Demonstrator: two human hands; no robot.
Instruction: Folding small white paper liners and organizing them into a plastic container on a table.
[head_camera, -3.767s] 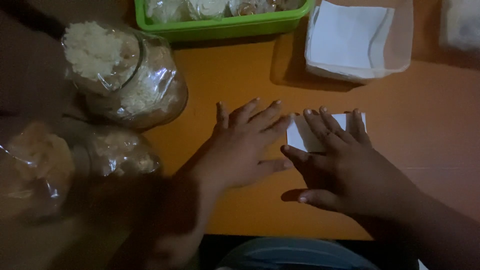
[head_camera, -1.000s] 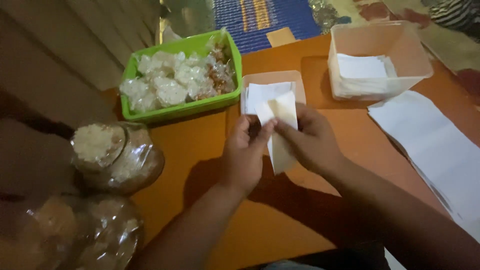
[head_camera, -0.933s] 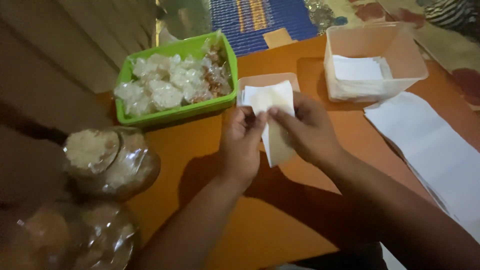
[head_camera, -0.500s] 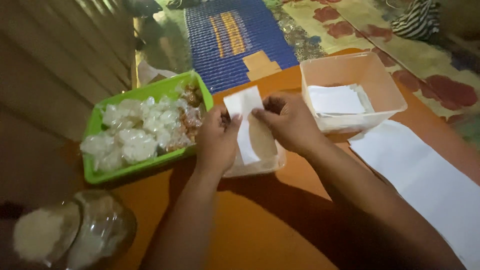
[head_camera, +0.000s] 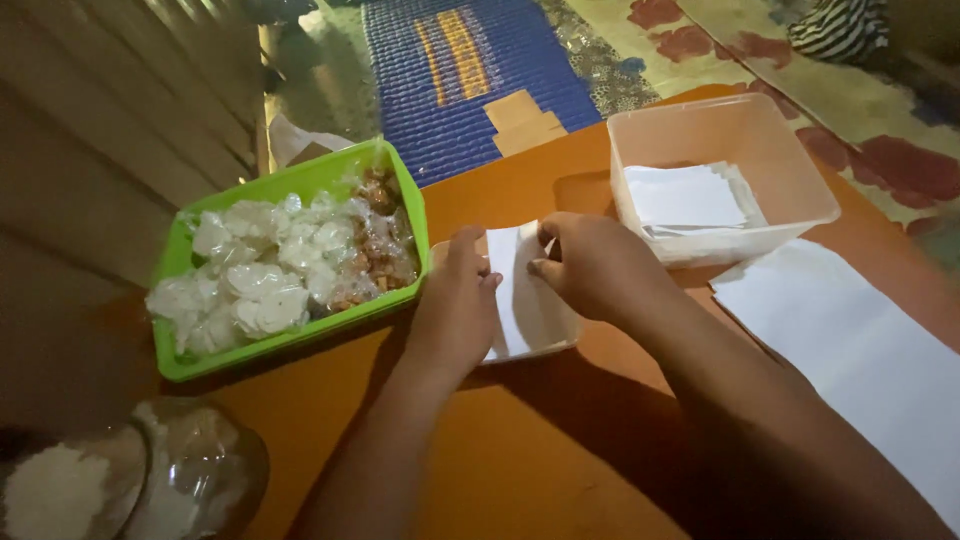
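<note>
We see small clear-wrapped packets (head_camera: 262, 272), white and a few brown, heaped in the green tray (head_camera: 170, 360) at left. At lower left, a clear plastic bag (head_camera: 150, 480) of white grains lies on the orange table (head_camera: 480, 470).
</note>
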